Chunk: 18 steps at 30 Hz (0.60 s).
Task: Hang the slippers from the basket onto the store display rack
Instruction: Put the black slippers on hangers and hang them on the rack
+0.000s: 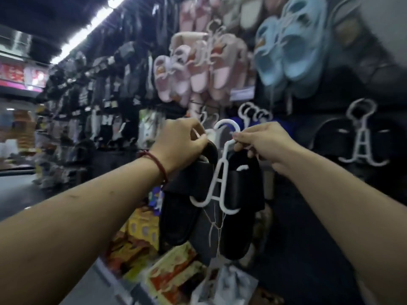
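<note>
A pair of black slippers point(180, 208) hangs on a white plastic hanger point(217, 186) in front of the display rack. My left hand point(182, 142) grips the top of the left slipper, a red bracelet on its wrist. My right hand point(262, 143) pinches the hanger just below its hook point(226, 126). The hook is raised next to several white hooks point(253, 111) on the rack rail; I cannot tell whether it touches the rail. The basket is out of sight.
Pink slippers point(198, 69) and light blue slippers point(290, 49) hang on the rack above. Another black pair on a white hanger point(361, 137) hangs to the right. Dark socks point(105, 91) fill the rack on the left. Colourful packets point(174, 271) lie below.
</note>
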Each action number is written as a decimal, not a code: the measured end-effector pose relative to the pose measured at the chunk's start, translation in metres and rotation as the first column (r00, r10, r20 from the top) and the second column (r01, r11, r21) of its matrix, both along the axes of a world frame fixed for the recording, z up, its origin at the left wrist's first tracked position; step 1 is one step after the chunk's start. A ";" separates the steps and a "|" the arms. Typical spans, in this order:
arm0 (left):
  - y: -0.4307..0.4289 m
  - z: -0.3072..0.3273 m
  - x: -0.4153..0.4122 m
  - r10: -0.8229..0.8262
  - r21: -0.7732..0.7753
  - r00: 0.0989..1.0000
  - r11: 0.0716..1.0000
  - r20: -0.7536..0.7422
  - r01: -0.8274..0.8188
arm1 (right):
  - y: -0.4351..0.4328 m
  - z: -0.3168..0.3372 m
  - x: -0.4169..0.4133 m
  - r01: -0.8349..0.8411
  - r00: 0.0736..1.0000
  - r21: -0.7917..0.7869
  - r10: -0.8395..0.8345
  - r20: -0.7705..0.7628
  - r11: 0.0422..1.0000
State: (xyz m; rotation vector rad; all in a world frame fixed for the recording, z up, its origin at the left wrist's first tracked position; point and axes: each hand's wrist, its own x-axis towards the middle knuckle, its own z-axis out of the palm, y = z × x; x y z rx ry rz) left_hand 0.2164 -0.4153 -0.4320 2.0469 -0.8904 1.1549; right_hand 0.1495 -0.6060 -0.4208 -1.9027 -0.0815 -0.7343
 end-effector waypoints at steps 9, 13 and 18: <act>-0.144 0.059 0.037 -0.557 -0.100 0.777 0.826 -0.293 0.554 | -0.089 0.040 -0.033 0.320 0.947 -0.083 -0.315 0.062 0.944; -0.194 0.066 0.037 -0.694 -0.205 0.656 0.717 -0.298 0.666 | -0.125 0.053 -0.044 0.435 0.900 -0.105 -0.429 0.077 0.894; -0.254 0.079 0.026 -0.780 -0.301 0.562 0.625 -0.275 0.721 | -0.164 0.068 -0.062 0.553 0.833 -0.117 -0.546 0.086 0.825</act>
